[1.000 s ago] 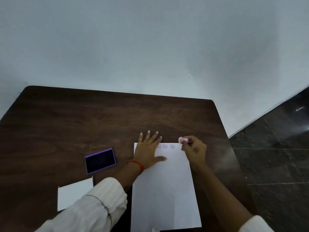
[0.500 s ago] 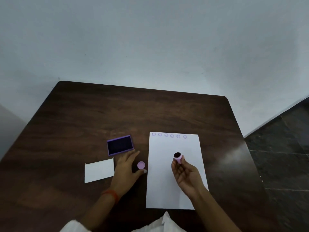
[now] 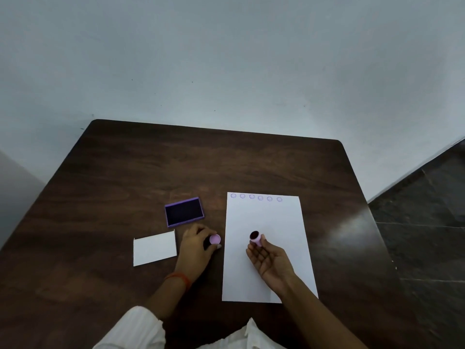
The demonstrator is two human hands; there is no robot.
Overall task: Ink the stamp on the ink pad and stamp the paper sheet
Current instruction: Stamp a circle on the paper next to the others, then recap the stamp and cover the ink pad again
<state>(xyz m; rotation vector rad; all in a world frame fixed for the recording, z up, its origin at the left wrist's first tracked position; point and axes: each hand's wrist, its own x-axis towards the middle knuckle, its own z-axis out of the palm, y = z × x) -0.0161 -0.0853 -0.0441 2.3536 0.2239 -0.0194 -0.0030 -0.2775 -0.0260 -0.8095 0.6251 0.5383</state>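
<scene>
On the dark wooden tabletop (image 3: 125,187), a small white card (image 3: 154,248) lies farthest left, with the open purple ink pad (image 3: 184,211) just beyond it. Beside the card, the left hand (image 3: 198,248) rests on the wood, fingers closed around a round pink cap (image 3: 215,239). To its right lies the paper sheet (image 3: 266,222), a row of six faint round prints along its top edge. Above the sheet, the right hand (image 3: 270,258) pinches the pink stamp (image 3: 256,238), dark inked face tilted up.
</scene>
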